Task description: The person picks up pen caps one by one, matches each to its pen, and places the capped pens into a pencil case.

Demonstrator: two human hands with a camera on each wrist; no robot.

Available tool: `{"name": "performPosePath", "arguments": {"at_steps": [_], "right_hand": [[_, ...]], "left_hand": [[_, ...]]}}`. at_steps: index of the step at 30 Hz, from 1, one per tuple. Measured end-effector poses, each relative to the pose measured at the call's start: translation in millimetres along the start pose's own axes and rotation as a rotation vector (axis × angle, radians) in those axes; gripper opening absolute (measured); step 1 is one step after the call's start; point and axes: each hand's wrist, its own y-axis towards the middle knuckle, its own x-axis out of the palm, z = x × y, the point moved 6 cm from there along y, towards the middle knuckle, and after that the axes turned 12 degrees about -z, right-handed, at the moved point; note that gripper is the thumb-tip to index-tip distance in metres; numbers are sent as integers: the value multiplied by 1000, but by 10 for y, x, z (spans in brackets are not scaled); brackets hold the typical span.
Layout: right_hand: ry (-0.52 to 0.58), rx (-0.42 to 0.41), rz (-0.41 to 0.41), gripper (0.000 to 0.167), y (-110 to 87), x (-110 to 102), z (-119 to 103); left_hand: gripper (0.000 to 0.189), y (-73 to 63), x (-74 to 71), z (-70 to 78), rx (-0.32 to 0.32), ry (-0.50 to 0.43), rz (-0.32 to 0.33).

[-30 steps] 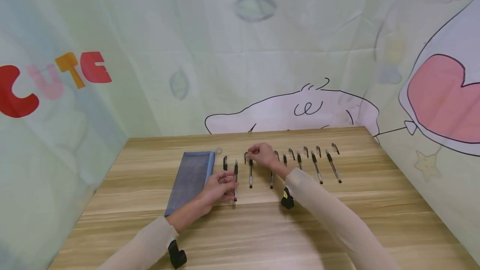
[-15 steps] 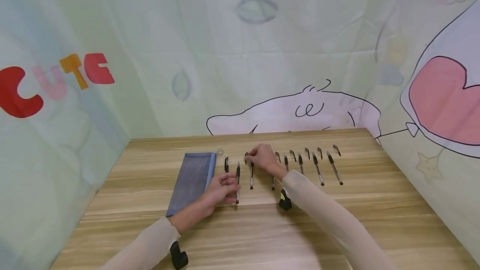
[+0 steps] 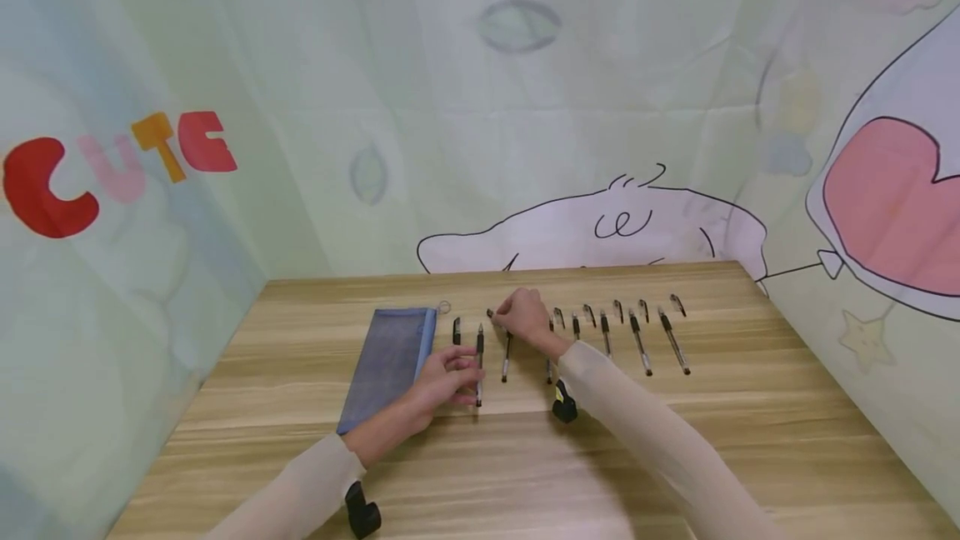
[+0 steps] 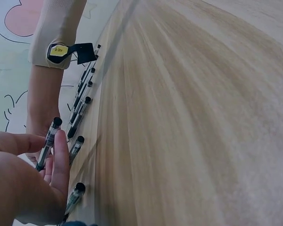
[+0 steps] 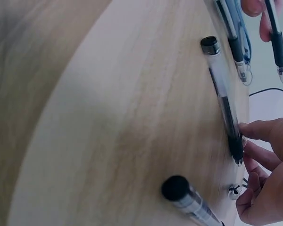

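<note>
My left hand (image 3: 448, 377) pinches an uncapped gel pen (image 3: 480, 342) between thumb and fingers, its tip pointing to the back of the table; the left wrist view shows the barrel's black end (image 4: 57, 122) upward. At the back of the row, my right hand (image 3: 522, 315) pinches a small pen cap (image 3: 490, 313) in its fingertips, mostly hidden by them. Beneath that hand lies another uncapped pen (image 5: 222, 101), its tip close to the fingers. A capped pen (image 3: 456, 330) lies just left of the held pen. Another cap (image 5: 233, 193) shows beside the right fingers in the right wrist view.
A blue mesh zip pouch (image 3: 386, 357) lies left of the pens. To the right, several uncapped pens (image 3: 640, 344) lie in a row, with loose caps (image 3: 617, 311) behind them. The wooden table (image 3: 480, 473) backs onto a printed cloth (image 3: 315, 107).
The cap in the right fingertips has turned from upright in view to slanted, and the right hand has shifted slightly left relative to the pens. The left hand keeps its pen nearly still.
</note>
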Motion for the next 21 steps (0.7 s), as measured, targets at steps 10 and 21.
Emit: {"name": "performPosePath", "arguments": {"at_steps": [10, 21], "right_hand": [[159, -128, 26, 18, -15, -72, 33], [464, 46, -113, 32, -153, -247, 168]], "left_hand": [[45, -3, 29, 15, 10, 8, 4], [45, 22, 56, 46, 14, -6, -31]]}}
